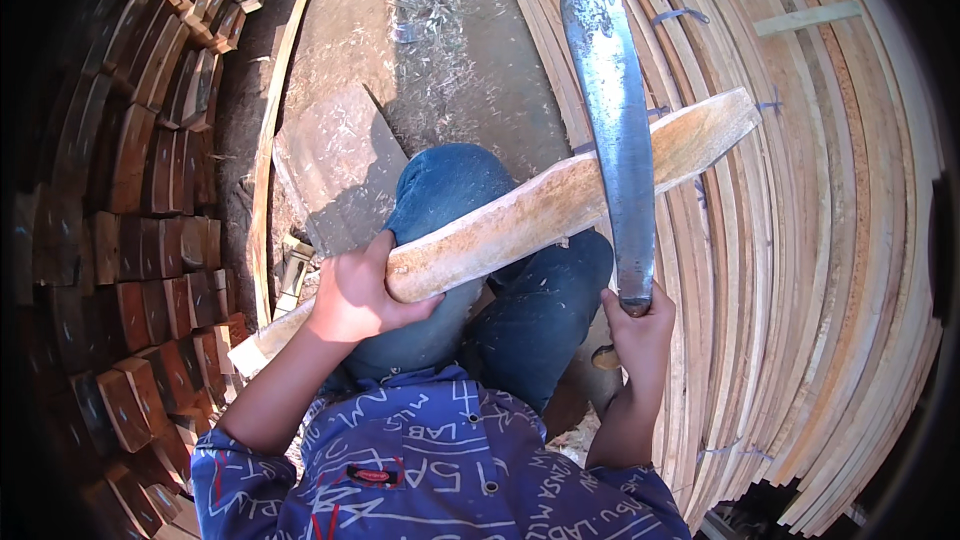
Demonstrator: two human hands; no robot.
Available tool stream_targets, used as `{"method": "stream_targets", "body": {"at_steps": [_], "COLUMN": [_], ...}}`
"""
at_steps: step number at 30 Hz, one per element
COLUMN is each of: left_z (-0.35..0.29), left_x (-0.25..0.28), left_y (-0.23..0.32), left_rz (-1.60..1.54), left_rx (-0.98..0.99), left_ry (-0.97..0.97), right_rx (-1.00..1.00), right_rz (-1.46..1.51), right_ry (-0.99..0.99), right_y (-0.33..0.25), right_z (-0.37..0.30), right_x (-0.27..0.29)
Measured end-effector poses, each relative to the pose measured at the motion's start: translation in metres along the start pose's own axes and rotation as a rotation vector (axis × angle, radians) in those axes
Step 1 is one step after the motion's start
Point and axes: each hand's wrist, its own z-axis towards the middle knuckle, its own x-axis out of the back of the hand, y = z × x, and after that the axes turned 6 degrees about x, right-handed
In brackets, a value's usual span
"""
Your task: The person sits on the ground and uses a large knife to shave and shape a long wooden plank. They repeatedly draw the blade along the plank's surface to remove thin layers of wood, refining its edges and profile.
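A long wooden slat (500, 230) with a rough, bark-like brown face lies slantwise across my lap, its far end up to the right. My left hand (362, 290) is wrapped round its lower left part. In my right hand (640, 330) is a machete (615, 130), held by its handle, with the broad steel blade pointing away from me. The blade passes over the slat; whether the two touch I cannot tell. Most of the handle is hidden in my grip.
Long thin wooden strips (780, 240), bundled with blue ties, fill the right side. Stacked wood blocks (150, 250) rise on the left. A flat board (340, 165) and a narrow strip (272, 150) lie ahead, near wood shavings (435, 70) on the dirt ground.
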Motion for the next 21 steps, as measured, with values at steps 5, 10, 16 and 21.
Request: {"method": "stream_targets", "body": {"at_steps": [5, 10, 16, 21], "left_z": [0.000, 0.001, -0.001, 0.001], "left_x": [-0.004, -0.002, -0.005, -0.005], "left_y": [-0.001, 0.002, -0.002, 0.001], "left_rz": [0.011, 0.048, 0.003, -0.004], "left_rx": [0.009, 0.017, 0.017, 0.003], "left_ry": [0.004, -0.019, 0.004, 0.002], "right_rx": [-0.057, 0.130, -0.027, 0.147], "right_rz": [0.151, -0.049, 0.063, 0.004], "right_ry": [0.100, -0.038, 0.046, -0.015], "right_y": [0.006, 0.014, -0.012, 0.010], "right_z": [0.003, -0.009, 0.001, -0.004], "right_x": [-0.002, -0.019, -0.002, -0.018]}}
